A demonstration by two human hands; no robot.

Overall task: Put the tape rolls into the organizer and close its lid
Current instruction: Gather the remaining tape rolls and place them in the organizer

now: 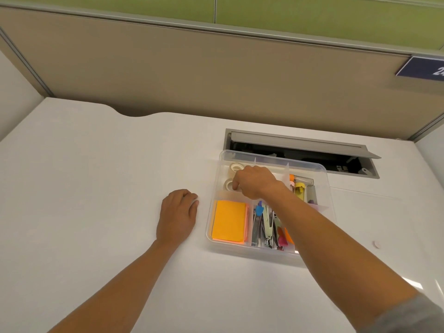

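Note:
A clear plastic organizer (323, 188) with several compartments stands open on the white desk. Two white tape rolls lie in its back-left compartment: one at the rear (236, 167), one nearer (228, 184). My right hand (254, 182) reaches into that compartment, its fingers pinched on the nearer roll. Just left of the organizer, my left hand (177, 213) rests on the desk, curled over a small white tape roll (195, 203) that peeks out by the fingertips. No lid is visible.
Orange sticky notes (229, 221) fill the front-left compartment, staplers and clips (266, 227) the middle one, markers (300, 189) the back right. Behind the organizer is an open cable hatch (312, 157) in the desk. Partition walls enclose the back.

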